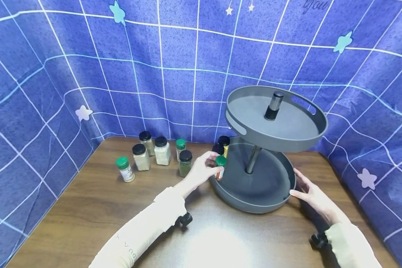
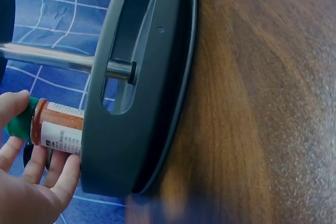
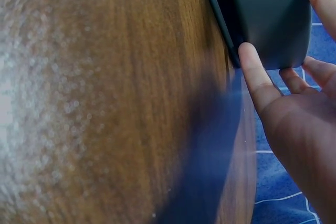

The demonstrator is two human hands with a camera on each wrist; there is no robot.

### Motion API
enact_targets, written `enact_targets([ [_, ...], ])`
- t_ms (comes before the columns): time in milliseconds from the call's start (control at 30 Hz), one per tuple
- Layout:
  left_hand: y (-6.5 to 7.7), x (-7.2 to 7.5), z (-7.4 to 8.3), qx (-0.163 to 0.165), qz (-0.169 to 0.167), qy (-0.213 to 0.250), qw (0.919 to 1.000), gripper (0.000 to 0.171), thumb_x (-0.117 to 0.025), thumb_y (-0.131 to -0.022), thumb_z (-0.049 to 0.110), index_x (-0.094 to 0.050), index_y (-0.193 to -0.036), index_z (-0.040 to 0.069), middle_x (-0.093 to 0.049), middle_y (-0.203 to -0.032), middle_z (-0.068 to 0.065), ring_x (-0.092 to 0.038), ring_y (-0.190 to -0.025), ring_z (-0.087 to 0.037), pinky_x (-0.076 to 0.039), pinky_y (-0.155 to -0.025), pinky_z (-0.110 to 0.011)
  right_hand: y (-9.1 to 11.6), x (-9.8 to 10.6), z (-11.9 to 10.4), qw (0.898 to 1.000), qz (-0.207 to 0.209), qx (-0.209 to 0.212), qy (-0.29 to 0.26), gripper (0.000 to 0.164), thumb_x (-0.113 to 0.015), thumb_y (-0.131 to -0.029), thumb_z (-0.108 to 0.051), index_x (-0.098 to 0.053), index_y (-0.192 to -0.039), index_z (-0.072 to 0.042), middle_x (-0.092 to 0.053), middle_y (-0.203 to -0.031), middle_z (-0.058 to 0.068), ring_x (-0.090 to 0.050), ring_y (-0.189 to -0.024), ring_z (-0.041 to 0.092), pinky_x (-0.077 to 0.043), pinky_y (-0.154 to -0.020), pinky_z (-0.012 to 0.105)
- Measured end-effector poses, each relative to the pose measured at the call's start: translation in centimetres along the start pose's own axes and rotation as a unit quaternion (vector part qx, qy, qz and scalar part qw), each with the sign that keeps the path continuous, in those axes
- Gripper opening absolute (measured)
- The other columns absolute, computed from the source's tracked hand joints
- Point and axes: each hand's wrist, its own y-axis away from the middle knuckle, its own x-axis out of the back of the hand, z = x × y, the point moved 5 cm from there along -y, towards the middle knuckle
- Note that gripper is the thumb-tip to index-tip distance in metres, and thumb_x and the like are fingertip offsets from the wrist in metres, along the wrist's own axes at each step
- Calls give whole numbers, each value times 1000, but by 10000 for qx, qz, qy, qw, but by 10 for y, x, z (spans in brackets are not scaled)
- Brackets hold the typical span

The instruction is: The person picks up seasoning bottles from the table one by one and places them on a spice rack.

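In the head view, the left hand (image 1: 201, 170) pinches a green-capped jar (image 1: 219, 173) at the left edge of the lower tray (image 1: 264, 191) of a two-tier stand. The right hand (image 1: 314, 195) holds that tray's opposite edge, thumb at the rim. Two dark-capped jars (image 1: 223, 141) stand just beyond the pinched one, and more jars (image 1: 142, 160) stand on the bench (image 1: 87, 208) to the left. The step in hand looks to be setting the jar into the lower tray.

In the left wrist view, the thumb is on the cap and the fingers support the jar's side. Its base is hidden behind the tray wall, so whether it touches the tray floor cannot be told. The next move seems to call for keeping it upright, seating it, then letting go.

In the right wrist view, fingertips touch the tray's outer wall and lower edge, apparently steadying it against turning.
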Motion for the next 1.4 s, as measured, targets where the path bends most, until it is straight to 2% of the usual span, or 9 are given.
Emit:
enact_targets([
  [200, 0, 2, -3, 137, 76, -207, 9997, 38, -77, -75, 7, -60, -110, 2, -66, -97, -16, -64, -87, -28, -50, -74, -29, 0, 1, 2, 9999, 5, -92, 64, 79, -62, -91, -15, -13, -152, -13, -33, -143, 32, -37, -116, -12, -29, -88, 1],
  [433, 2, 3, -8, 306, 58, -193, 9993, 38, -76, -75, 6, -60, -109, -1, -65, -99, -19, -63, -90, -33, -53, -81, -41, 1, -1, -2, 9999, 0, -76, 71, 78, -62, -91, -14, -13, -152, -12, -32, -144, 32, -37, -118, -9, -29, -88, 1],
  [700, 4, 5, -5, 449, -4, -523, 9976, 37, -76, -76, 11, -61, -109, 3, -66, -99, -12, -64, -89, -23, -53, -77, -29, 0, -2, -4, 9999, -40, 118, -118, 78, -61, -91, -9, -12, -151, -8, -28, -144, 35, -35, -119, -12, -28, -89, 0],
  [1033, 4, 8, -2, 446, -130, 11, 9989, 46, -77, -75, 8, -56, -116, 0, -63, -105, -17, -62, -93, -27, -54, -78, -28, 0, -2, -6, 9999, -31, 122, -114, 78, -61, -91, -10, -12, -151, -8, -30, -143, 35, -36, -118, -12, -28, -89, 0],
  [1133, 5, 10, 1, 294, -183, 25, 9994, 48, -78, -74, 7, -56, -116, -1, -63, -107, -20, -63, -95, -31, -55, -79, -33, -1, -2, -6, 9999, -36, 124, -115, 78, -61, -91, -10, -12, -151, -8, -30, -143, 35, -36, -118, -11, -28, -90, 0],
  [1267, 5, 13, 8, 214, -312, -63, 9993, 52, -78, -74, 4, -54, -120, -5, -61, -113, -26, -60, -101, -40, -52, -86, -46, 0, -1, -4, 9999, -54, 42, -105, 78, -61, -91, -12, -12, -152, -9, -29, -144, 34, -35, -120, -9, -27, -90, 0],
  [1400, 6, 17, 16, 126, -308, -285, 9990, 54, -79, -74, 9, -55, -120, -2, -62, -113, -21, -60, -102, -37, -52, -86, -48, -1, 0, -1, 10000, -59, -26, -69, 79, -62, -91, -14, -12, -152, -10, -29, -145, 33, -35, -120, -10, -27, -90, 0],
])
